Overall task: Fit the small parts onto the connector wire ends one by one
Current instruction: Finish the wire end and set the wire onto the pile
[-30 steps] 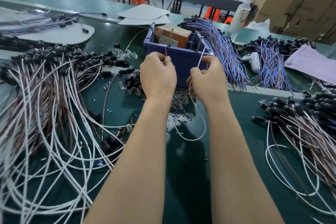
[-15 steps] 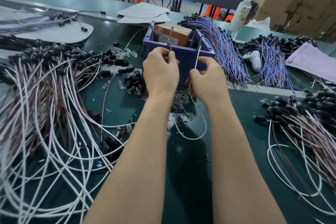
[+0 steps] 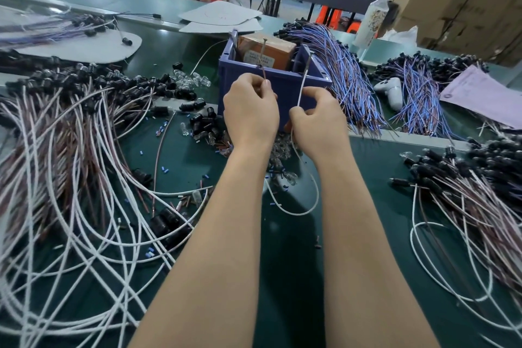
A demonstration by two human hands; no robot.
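Wire ends upright just before near wall of blue bin (image 3: 285, 85): brown wire (image 3: 264, 76) pinched in left hand (image 3: 250, 113), white wire (image 3: 301, 89) pinched in right hand (image 3: 316, 124). Bare green mat (image 3: 288, 248) under forearms, between wire heaps (image 3: 70, 164).

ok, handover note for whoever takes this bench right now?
Left hand: pinches the brown wire end, tip up.
Right hand: pinches the white wire end, tip up; its wire loops down onto the mat.
Both hands are in front of the blue bin; small clear parts lie heaped below them.
Done: no fitted part shows on either end, though the tips are small.
Left: fit them; whether the left wire heap and the right wire heap are finished I cannot tell.
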